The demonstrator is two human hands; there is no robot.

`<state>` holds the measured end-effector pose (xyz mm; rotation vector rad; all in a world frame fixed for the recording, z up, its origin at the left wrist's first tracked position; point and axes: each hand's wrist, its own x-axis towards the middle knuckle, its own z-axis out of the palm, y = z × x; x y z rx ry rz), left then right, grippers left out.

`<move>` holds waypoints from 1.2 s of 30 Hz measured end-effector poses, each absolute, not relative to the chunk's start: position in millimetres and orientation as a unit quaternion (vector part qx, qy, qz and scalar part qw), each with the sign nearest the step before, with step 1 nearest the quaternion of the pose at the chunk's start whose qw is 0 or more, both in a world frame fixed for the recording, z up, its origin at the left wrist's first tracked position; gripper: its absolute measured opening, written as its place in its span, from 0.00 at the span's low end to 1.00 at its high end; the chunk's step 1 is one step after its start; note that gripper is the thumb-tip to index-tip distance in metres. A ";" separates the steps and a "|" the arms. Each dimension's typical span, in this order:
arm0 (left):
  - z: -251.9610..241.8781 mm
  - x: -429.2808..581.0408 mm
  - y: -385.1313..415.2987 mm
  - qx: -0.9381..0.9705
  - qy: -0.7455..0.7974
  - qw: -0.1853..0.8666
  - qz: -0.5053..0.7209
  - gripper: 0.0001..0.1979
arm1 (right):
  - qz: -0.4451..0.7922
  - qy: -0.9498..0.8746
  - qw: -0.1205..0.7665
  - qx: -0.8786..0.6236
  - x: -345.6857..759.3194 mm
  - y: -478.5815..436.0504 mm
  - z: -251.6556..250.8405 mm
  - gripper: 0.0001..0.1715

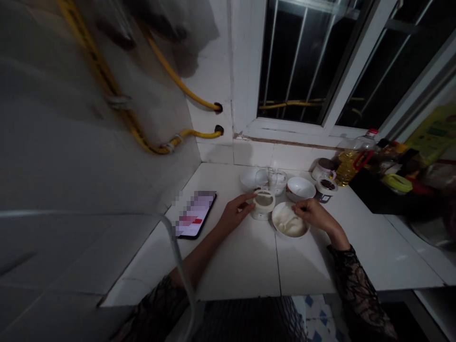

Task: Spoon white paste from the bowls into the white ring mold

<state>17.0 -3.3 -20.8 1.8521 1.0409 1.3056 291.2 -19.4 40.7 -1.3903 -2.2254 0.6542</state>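
My left hand is at the left side of a small white container with a greyish top, its thumb and fingers curved apart around that side. To the right, my right hand is pinched over the right rim of a white bowl. A white spoon lies within the bowl among pale contents; its handle end runs toward my right fingers, which grip it. Behind these are a clear glass bowl, a clear cup and a second white bowl with a red-patterned outside.
A lit phone lies on the white tiled counter at left. Two jars, an oil bottle and a dark box stand at right. A pale cable crosses the lower left.
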 end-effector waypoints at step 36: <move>-23.3 17.6 -2.7 0.701 0.388 0.321 0.504 0.17 | 0.404 -0.633 0.320 -0.578 298.3 -10.5 42.2 0.28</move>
